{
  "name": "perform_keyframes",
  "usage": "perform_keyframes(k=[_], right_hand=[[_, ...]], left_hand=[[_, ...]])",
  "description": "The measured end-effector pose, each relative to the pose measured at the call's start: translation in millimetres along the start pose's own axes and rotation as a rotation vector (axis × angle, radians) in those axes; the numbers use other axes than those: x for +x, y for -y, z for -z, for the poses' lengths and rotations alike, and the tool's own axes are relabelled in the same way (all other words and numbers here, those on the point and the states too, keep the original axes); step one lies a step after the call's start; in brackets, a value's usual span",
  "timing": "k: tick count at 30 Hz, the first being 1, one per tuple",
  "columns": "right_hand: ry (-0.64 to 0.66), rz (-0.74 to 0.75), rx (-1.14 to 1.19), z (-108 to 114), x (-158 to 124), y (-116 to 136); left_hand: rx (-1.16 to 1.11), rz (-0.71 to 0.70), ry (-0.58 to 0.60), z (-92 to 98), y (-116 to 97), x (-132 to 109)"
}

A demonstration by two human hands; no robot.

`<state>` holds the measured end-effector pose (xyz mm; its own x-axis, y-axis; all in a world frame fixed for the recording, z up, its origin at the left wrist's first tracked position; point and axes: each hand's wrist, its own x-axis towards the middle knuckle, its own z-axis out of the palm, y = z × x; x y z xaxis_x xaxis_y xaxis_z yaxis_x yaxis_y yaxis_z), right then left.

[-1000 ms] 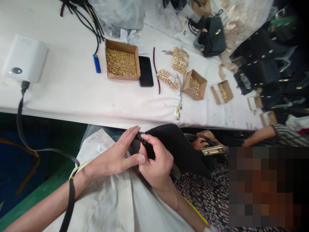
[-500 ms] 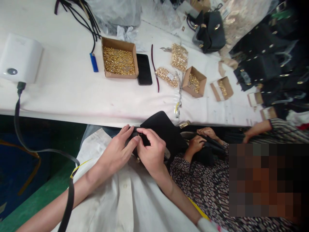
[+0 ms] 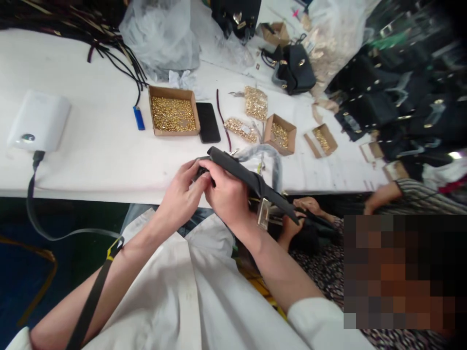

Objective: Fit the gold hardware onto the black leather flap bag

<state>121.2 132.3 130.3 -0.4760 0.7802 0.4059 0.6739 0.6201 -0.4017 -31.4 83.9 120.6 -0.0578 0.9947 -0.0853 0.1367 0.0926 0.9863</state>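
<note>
A black bag (image 3: 251,179) with a metal clasp hanging beneath it is held up over the front edge of the white table (image 3: 95,150). My left hand (image 3: 180,197) pinches the bag's near left end, fingers closed on it. My right hand (image 3: 228,194) grips the same end from the right, thumb against the left hand's fingers. A clear plastic-wrapped handle (image 3: 268,160) curves up behind the bag.
On the table lie a cardboard box of gold fittings (image 3: 173,116), a blue lighter (image 3: 138,118), a black phone (image 3: 207,122), smaller boxes (image 3: 279,133) and bags of gold parts (image 3: 255,102), and a white device (image 3: 38,121) with a cable. Another person's hands (image 3: 302,214) work at the right. Black bags (image 3: 294,68) pile behind.
Both hands have lifted the black bag from my lap up to the table's edge, and it now lies edge-on. The view has tilted upward, showing more of the table.
</note>
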Motion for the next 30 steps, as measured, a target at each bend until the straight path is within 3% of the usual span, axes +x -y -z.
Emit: perform_keyframes(k=[4,12,23,26,30], right_hand=[[0.025,-0.040,0.061,-14.8,11.0,-11.7],[0.075,-0.060,0.186,-1.0,26.4,-27.2],[0.079,-0.093,0.082,-1.1,17.1,-30.0],[0.053,-0.072,-0.024,1.2,13.8,-24.9],[0.018,-0.010,0.024,3.6,9.4,-22.3]], left_hand=[[0.066,0.072,-0.127,-1.5,3.2,4.6],[0.088,0.076,-0.070,10.1,-20.5,13.4],[0.017,0.045,-0.152,-7.1,-2.9,4.9],[0.009,0.062,-0.168,-6.8,-4.9,5.4],[-0.005,0.056,-0.177,-7.8,-10.4,2.3]])
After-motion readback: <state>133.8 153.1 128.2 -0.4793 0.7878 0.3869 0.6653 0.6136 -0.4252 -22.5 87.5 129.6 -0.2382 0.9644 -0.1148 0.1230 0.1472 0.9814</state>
